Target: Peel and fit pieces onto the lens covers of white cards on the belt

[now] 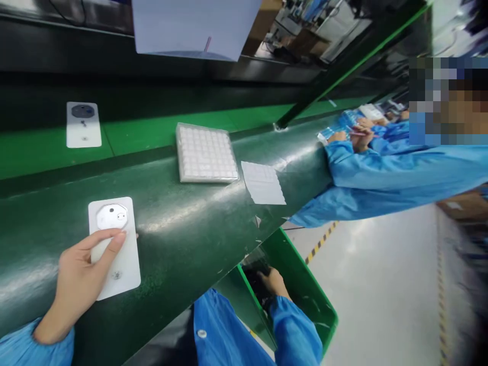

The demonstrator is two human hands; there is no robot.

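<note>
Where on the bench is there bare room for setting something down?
Bare: the bench between the white panel under the left hand and the clear tray, and left of that panel, beyond the hand. Crowded: tray beside paper sheet, then the co-worker's hands farther right.

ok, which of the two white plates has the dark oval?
The far white plate, upper left, at the bright green strip. The near white plate, with the left hand on it, has a whitish octagon instead.

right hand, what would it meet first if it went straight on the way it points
Probably the dark item in the green bin, just ahead of the right hand and perhaps already touching it; depth in there is hard to judge.
</note>
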